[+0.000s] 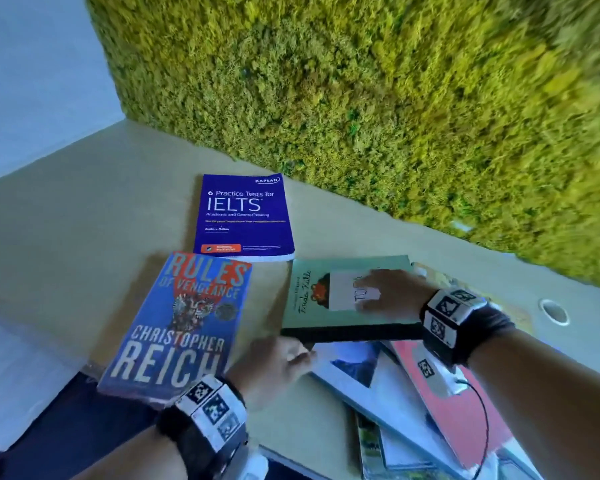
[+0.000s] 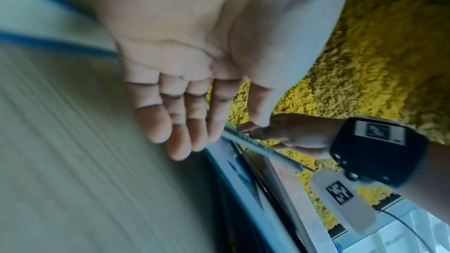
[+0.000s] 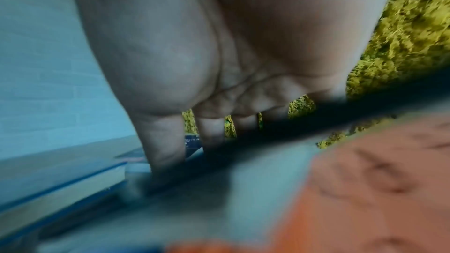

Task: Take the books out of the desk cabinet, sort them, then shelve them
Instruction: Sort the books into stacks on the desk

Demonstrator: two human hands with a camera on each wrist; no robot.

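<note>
Moss wall (image 1: 378,91), shaggy yellow-green, backs a pale matte desk (image 1: 84,216); landmark is the green book (image 1: 312,306), a flat hardback with dark spine edge facing the viewer, script lettering, a white paper slip (image 1: 343,292) on its cover.

Beyond the green book's far-left corner, apart from it: glossy purple IELTS book (image 1: 243,216), lying flat. Left of the green book, a strip of bare desk between: blue paperback (image 1: 177,327), "Rules of Vengeance", flat, its near corner over the desk edge. Green book sits atop a slanted heap: white-bordered book (image 1: 368,379), salmon-red book (image 1: 465,410), more beneath.

Right hand (image 1: 392,296) lies palm-down on the green book's cover, fingers spread flat over the slip, thumb toward the spine; right wrist view shows straight fingers (image 3: 209,132) on the cover. Left hand (image 1: 274,365) is at the green book's near-left corner, fingers extended toward the spine edge; left wrist view shows them loosely straight, gripping nothing; contact with the book cannot be told.

Lower books of the heap are cut off at the frame edge, titles unreadable. Both wrist views are motion-blurred.
</note>
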